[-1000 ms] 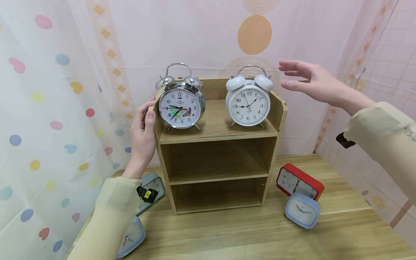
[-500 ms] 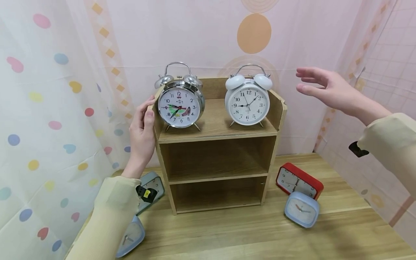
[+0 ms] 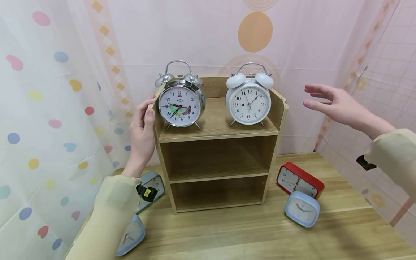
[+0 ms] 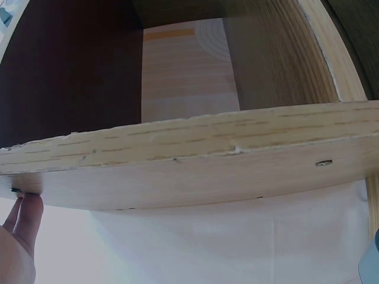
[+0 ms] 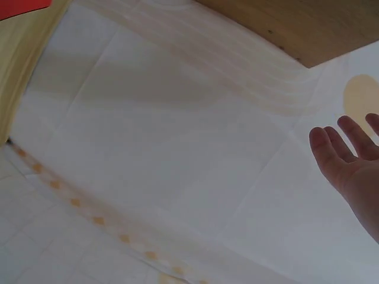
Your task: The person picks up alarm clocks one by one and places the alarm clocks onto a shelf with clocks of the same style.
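In the head view, my left hand [image 3: 143,131] rests against the upper left side of a small wooden shelf [image 3: 218,137]. The left wrist view shows fingertips [image 4: 29,213] touching the outer face of its side board [image 4: 189,171]. On the top tier stand two twin-bell alarm clocks: a silver one [image 3: 180,106] at the left, near my left hand, and a white one [image 3: 248,103] at the right. Off to the right of the shelf, my right hand [image 3: 341,106] hovers in the air with fingers extended, holding nothing; the right wrist view shows its fingers [image 5: 324,151] spread.
On the wooden table [image 3: 208,234], a red clock [image 3: 300,180] and a light blue clock [image 3: 302,209] lie right of the shelf. At the left, a grey-green clock [image 3: 154,186] and another blue clock [image 3: 131,236] are partly behind my left arm. Patterned curtains [image 3: 201,32] hang behind.
My right hand has moved away from the white alarm clock, to the right and downward. The left hand stays against the shelf, and the clocks keep their places.
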Demonstrator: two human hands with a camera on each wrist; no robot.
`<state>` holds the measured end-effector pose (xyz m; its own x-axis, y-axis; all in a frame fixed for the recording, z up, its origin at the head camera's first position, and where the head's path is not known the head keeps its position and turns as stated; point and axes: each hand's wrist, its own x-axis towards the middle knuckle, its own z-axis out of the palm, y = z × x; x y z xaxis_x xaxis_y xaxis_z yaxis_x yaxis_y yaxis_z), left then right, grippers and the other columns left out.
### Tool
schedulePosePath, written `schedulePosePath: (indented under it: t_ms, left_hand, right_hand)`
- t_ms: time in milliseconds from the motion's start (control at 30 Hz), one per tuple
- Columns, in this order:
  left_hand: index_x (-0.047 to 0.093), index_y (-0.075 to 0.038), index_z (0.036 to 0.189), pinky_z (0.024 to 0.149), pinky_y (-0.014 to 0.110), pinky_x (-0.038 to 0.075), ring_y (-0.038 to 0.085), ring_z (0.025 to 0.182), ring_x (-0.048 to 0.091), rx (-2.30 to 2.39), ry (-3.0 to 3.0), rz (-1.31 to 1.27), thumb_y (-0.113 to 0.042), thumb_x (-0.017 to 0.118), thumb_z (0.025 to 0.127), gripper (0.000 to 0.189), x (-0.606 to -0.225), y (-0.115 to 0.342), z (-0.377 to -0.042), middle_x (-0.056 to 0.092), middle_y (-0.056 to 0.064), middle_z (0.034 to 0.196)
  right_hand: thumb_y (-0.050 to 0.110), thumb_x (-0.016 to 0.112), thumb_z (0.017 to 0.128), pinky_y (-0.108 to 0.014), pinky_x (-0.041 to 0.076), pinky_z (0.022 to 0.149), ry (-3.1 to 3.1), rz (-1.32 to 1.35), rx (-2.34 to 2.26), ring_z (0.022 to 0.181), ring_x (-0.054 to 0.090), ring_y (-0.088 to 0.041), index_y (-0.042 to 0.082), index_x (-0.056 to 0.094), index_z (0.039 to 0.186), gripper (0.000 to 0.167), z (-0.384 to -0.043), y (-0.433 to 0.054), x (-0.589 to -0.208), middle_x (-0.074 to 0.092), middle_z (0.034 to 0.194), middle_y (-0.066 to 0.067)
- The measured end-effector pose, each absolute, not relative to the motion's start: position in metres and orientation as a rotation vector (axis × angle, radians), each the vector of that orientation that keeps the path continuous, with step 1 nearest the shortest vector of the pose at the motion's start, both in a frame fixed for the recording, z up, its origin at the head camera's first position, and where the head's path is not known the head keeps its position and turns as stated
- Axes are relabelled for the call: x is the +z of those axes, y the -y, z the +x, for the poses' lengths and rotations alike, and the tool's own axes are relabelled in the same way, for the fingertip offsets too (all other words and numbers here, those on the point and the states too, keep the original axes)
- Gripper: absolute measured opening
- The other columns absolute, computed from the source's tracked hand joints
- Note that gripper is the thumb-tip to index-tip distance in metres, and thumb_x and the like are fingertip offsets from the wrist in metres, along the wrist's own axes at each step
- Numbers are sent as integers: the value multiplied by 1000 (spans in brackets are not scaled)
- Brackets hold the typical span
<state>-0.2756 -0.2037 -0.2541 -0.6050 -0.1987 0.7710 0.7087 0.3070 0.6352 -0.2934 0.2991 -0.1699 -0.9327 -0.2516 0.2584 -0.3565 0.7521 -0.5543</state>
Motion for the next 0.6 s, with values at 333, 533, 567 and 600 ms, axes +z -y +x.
schedulePosePath:
  t_ms: [333, 533, 567, 600]
  left_hand:
    - [58, -7, 143, 128, 27, 37, 16, 154, 47, -1409, 1777, -452, -24, 46, 111, 39, -253, 205, -275, 56, 4, 160]
    - [58, -7, 143, 127, 25, 38, 17, 153, 48, -1400, 1780, -443, -24, 46, 110, 39, -253, 205, -275, 56, 4, 160]
    - [58, -7, 143, 127, 25, 38, 17, 154, 48, -1399, 1781, -441, -24, 46, 110, 38, -253, 204, -275, 56, 4, 160]
    - [58, -7, 143, 127, 26, 38, 17, 154, 48, -1400, 1781, -441, -24, 46, 110, 38, -253, 204, -275, 56, 4, 160]
  right_hand:
    - [42, 59, 106, -60, 46, 117, 2854, 470, 892, 151, 40, -54, 14, 28, 167, 74, -289, -308, -203, 31, 173, -19]
    - [42, 59, 106, -74, 38, 116, 2874, 460, 885, 151, 37, -57, 10, 27, 167, 76, -288, -312, -223, 30, 172, -24]
    - [41, 59, 106, -75, 37, 117, 2875, 462, 883, 151, 35, -57, 8, 27, 167, 76, -288, -313, -226, 30, 172, -25]
    - [40, 60, 106, -74, 36, 117, 2876, 462, 878, 152, 34, -56, 7, 27, 166, 76, -288, -314, -230, 30, 171, -26]
